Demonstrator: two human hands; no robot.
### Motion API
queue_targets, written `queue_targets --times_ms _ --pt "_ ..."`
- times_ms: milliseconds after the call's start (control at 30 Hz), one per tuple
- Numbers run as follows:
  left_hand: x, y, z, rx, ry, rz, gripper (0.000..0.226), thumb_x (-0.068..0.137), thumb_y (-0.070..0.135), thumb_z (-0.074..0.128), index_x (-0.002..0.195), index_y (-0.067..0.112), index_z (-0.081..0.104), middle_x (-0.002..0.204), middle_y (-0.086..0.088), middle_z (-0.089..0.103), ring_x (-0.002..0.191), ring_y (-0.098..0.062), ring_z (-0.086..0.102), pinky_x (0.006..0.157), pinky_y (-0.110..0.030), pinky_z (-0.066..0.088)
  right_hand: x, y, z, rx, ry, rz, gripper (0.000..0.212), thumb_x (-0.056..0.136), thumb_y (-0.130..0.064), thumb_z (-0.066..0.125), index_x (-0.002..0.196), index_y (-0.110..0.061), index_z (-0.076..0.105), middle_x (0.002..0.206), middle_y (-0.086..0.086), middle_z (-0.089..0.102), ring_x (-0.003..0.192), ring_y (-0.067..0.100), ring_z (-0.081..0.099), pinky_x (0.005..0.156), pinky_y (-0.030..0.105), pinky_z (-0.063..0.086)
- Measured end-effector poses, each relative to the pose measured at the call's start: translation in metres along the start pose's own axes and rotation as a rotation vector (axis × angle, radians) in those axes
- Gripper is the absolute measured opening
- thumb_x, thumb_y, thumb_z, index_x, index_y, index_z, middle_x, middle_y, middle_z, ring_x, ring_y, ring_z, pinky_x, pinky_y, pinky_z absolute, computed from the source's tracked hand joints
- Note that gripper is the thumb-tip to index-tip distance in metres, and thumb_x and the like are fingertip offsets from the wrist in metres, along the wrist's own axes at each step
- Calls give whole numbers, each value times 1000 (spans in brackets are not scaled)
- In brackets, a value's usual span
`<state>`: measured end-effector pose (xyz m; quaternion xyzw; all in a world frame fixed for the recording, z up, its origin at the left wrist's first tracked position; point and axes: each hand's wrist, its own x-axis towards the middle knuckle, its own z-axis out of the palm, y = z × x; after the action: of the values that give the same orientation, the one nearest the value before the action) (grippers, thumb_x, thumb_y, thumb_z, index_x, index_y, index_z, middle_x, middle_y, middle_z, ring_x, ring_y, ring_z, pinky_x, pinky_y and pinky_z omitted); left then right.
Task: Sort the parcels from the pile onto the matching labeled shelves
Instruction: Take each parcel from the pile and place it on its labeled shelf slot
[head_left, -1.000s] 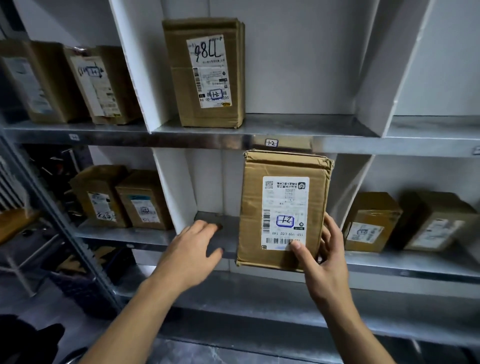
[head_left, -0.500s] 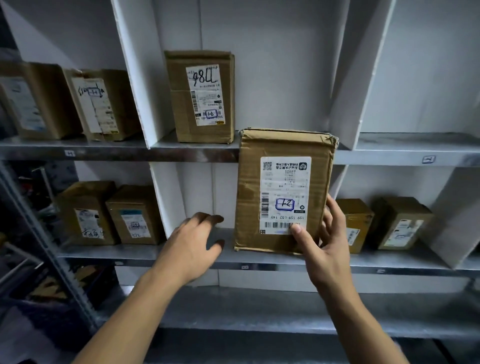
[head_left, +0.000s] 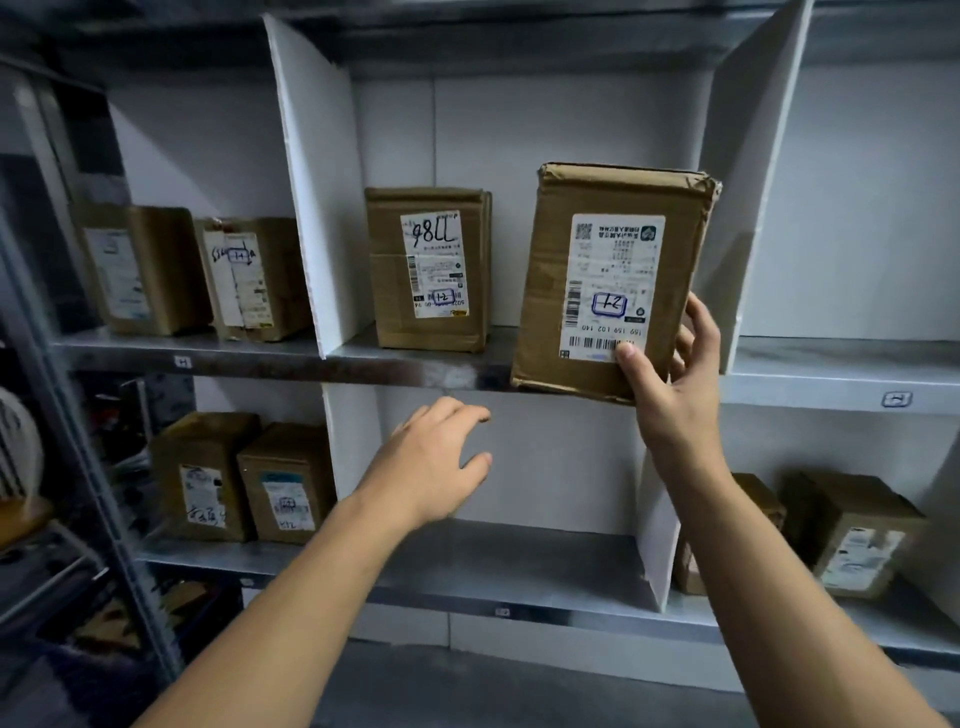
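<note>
We've got the parcel (head_left: 613, 280) pinched at its lower right corner in our right hand (head_left: 670, 384), its base at the lip of the upper shelf (head_left: 415, 371), beside the box marked 1-2 (head_left: 428, 267). Left hand (head_left: 436, 462) hangs open, empty. Next, we'd say: slide it in upright.

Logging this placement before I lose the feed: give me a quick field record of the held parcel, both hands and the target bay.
held parcel: brown box, upright, label facing camera
its mark: boxed handwritten code, upside down
right hand: grips the box's lower right corner
left hand: empty, open, below the shelf edge
target bay: upper middle compartment
already there: box marked 1-2
placement: bottom edge at the shelf's front lip, not pushed in
</note>
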<state>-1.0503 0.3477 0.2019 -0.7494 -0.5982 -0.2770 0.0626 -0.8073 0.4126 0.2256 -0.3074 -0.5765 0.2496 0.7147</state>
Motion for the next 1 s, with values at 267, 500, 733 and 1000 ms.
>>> queue_targets --times_ms 267,500,733,1000 --pt "36 2 4 12 29 -15 47 93 45 50 138 35 42 139 12 43 126 -12 41 101 -36 42 75 22 2 -156 -52 -50 74 84 -40 75 144 -49 32 137 -15 56 124 4 57 105 39 51" --pt "46 -10 15 -7 67 -32 44 91 43 51 135 36 45 136 10 45 123 -13 43 102 -36 41 97 52 6 -368 -140 -41 74 89 -35 75 146 -39 28 130 -19 53 118 5 52 101 29 44" --pt "57 -18 26 -13 74 -68 45 92 44 51 136 35 45 138 11 44 125 -12 42 103 -38 41 118 58 16 -439 -169 79 76 89 -33 74 148 -39 25 137 0 60 124 27 58 105 43 47" --pt "46 -28 43 -13 39 -97 46 92 44 52 136 32 46 138 11 45 127 -12 42 105 -38 40 122 63 19 -445 -139 121 71 89 -27 74 146 -31 33 135 -3 61 125 24 58 103 42 47"
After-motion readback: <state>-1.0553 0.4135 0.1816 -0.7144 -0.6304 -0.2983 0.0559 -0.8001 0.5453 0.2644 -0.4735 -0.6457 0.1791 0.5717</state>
